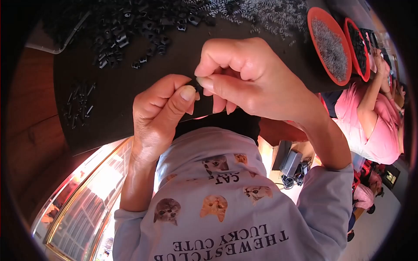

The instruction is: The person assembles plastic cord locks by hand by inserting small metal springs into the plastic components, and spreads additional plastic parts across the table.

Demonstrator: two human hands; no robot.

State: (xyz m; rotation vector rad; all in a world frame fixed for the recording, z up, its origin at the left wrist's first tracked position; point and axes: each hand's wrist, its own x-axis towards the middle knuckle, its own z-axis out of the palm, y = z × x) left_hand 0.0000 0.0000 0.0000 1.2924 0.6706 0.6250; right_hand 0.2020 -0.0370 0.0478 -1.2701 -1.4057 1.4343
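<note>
Both hands meet over the near part of the dark table, fingertips almost touching. My left hand [159, 104] is closed, thumb against forefinger, on a small black plastic part [197, 88] that is mostly covered by the fingertips. Just right of it, my right hand [250, 78] pinches thumb to forefinger at the same spot. Whatever lies between those right fingertips is hidden or too small to name. Beyond the hands spreads a heap of black plastic parts [126, 32], with a few strays at its near edge.
Small metal springs [270, 15] lie loose at the far right of the table [117, 82]. An orange-red bowl [311, 26] holds more springs, and a second red bowl [348, 26] holds black pieces. Thin dark pins [79, 102] lie at left. People in pink [370, 122] sit at right.
</note>
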